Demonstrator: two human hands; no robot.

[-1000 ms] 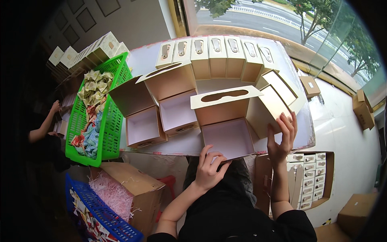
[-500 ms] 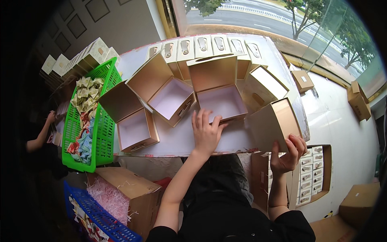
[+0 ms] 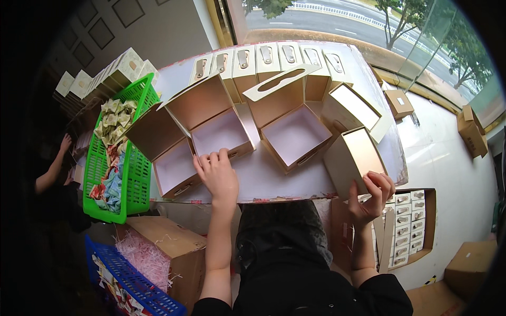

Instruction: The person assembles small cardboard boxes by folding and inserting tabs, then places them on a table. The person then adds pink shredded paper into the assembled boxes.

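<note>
My left hand has its fingers hooked over the front wall of an open gold gift box, gripping it; the thumb side is partly hidden. That box has a white inside and its lid stands up at the back. To its left stands another open gift box, to its right a third, whose lid flap has a long cut-out slot. At the table's right front corner my right hand holds the near end of a gift box with thumb and fingers.
Several handled boxes line the table's back edge. A green basket with wrapped bundles stands left, beyond it another person's arm. Below are a blue basket, a carton of pink shredded paper and a carton of packed boxes.
My left hand has moved left, from the third open box to the second. Both boxes have turned a little, and the third one's slotted flap now shows. My right hand remains at its box.
</note>
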